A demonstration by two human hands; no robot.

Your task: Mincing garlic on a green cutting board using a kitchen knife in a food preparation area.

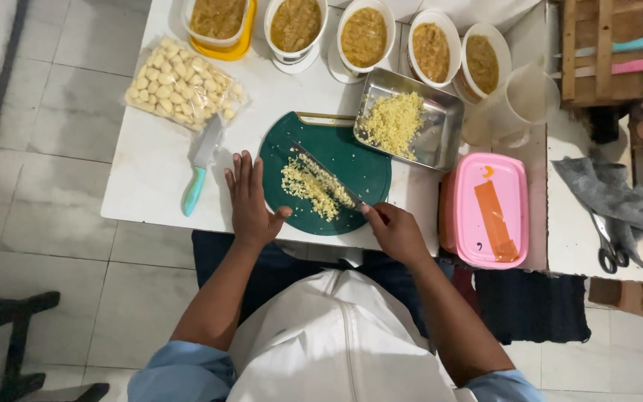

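A round dark green cutting board (359, 160) lies on the white table (150, 171). Chopped yellowish garlic (308, 186) is heaped on it. My right hand (396, 232) grips the handle of a knife (329, 175), whose blade lies across the chopped heap. My left hand (251, 201) rests flat, fingers spread, on the table at the board's left edge and holds nothing.
A steel tray (440, 130) with minced garlic touches the board's far right. A bag of peeled cloves (181, 85) and a teal-handled knife (201, 167) lie left. Several bowls of paste (364, 33) line the back. Pink lidded box (489, 212), jug (522, 100), scissors (610, 249) right.
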